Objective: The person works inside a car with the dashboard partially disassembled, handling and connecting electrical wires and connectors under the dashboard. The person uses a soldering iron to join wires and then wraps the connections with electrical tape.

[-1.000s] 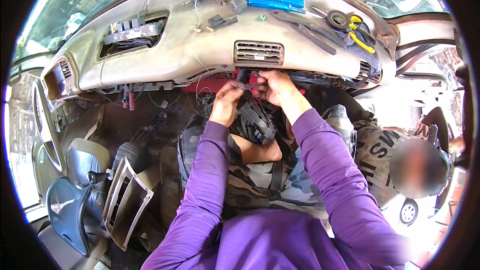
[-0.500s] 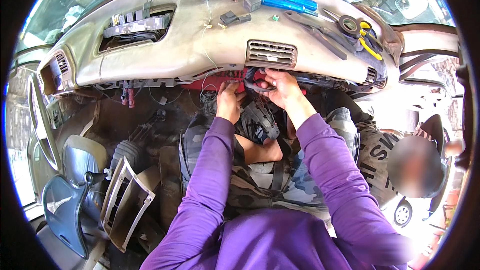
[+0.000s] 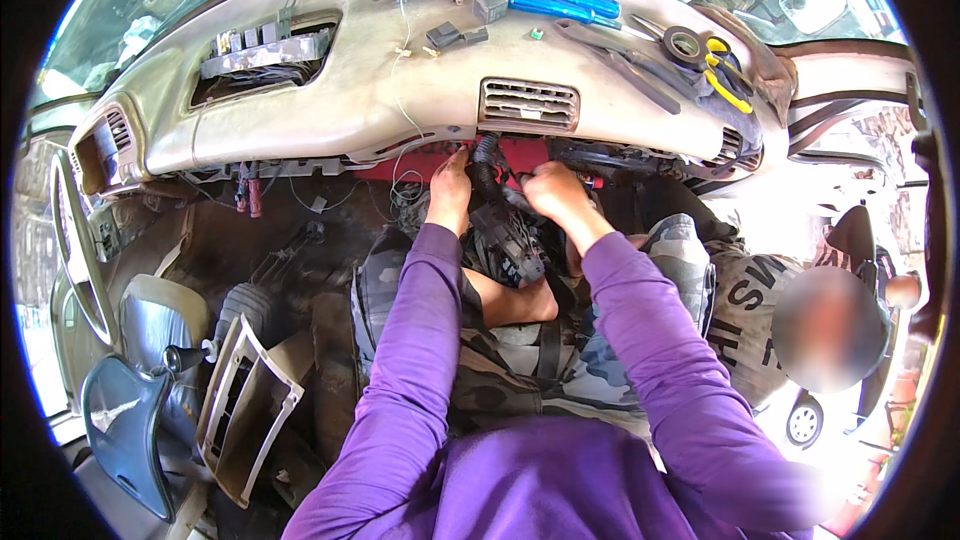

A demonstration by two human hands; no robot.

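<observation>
Below the dashboard (image 3: 410, 100), a black wiring harness (image 3: 487, 162) in ribbed sleeving hangs down to a cluster of dark connectors (image 3: 510, 245). Beside its left edge, my left hand (image 3: 450, 190) points upward with fingers pressed together; whatever they pinch is too small to tell. My right hand (image 3: 558, 195) is closed on the harness's right side, around a dark branch of it mostly hidden by the fingers. Behind both hands stretches a red panel or cloth (image 3: 525, 154).
On the dashboard top lie blue-handled screwdrivers (image 3: 565, 5), black relays (image 3: 455, 36), black tape (image 3: 684, 43) and yellow-handled pliers (image 3: 728, 80). A thin pale wire (image 3: 402, 90) hangs over the edge. Another person (image 3: 750, 290) lies at the right, a bare foot (image 3: 540, 302) below my hands. Left stands a trim frame (image 3: 240, 420).
My right hand has dropped from the dashboard's lower edge and curled into a tighter grip. The harness hangs straighter, with its upper sleeving uncovered. The whole view has shifted slightly.
</observation>
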